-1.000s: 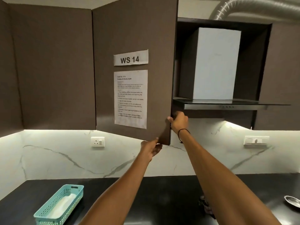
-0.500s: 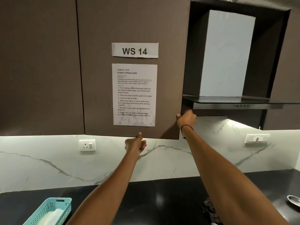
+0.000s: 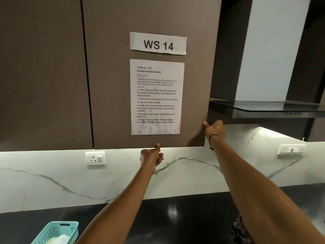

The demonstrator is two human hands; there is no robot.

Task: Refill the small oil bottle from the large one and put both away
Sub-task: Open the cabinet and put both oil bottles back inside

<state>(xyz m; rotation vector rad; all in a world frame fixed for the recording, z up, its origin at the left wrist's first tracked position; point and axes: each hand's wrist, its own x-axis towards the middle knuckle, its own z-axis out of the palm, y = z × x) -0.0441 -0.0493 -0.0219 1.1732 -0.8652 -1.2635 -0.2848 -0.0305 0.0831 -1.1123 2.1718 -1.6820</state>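
Cabinet door (image 3: 112, 85): swung nearly shut; right hand (image 3: 214, 129) grips its side edge, left hand (image 3: 151, 156) thumb-pinches its bottom edge.

Brown cabinet door (image 3: 112, 85), white grey-veined marble backsplash (image 3: 52, 182), black countertop (image 3: 184, 217), turquoise perforated basket (image 3: 58, 231)

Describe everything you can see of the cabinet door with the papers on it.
The cabinet door is a flat, handleless, matte brown panel with a fine ribbed texture, hung above the marble backsplash. It looks shut or nearly so, about level with the neighbouring door. Two white sheets are stuck on it: a "WS 14" label above a printed task sheet. The left hand holds its bottom edge, thumb on the front; the right hand grips its right edge near the lower corner.
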